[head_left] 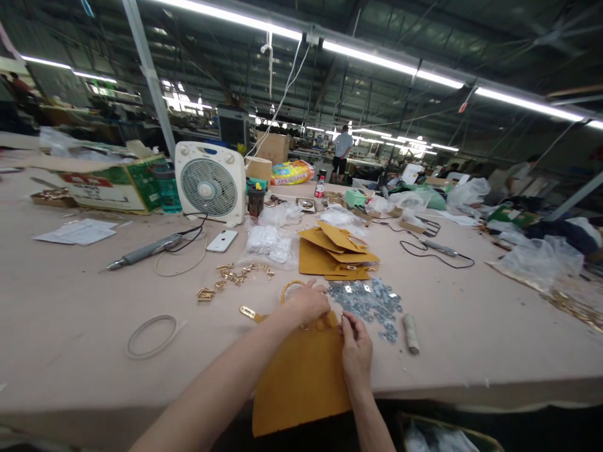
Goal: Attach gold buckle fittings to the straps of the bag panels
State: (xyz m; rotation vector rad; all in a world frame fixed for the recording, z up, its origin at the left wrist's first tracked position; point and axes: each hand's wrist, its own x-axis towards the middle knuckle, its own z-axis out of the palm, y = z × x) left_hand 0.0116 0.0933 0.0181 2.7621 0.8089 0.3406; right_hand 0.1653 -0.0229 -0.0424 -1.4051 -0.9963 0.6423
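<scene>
A mustard-yellow bag panel (301, 376) lies on the table's near edge and hangs over it. My left hand (307, 303) is closed on the panel's top edge, beside its yellow handle loop (288, 287). My right hand (355, 348) pinches a small silver metal piece at the panel's upper right corner. Just beyond my right hand lies a heap of several small silver metal plates (370, 300). A gold clasp (247, 312) sits left of the panel.
A stack of yellow panels (335, 252), gold fittings (233, 275), a thread spool (411, 333), a ring (151, 336), a pen-like corded tool (144, 252), a phone (221, 240) and a box fan (211, 182) share the table. A person (342, 149) stands far back.
</scene>
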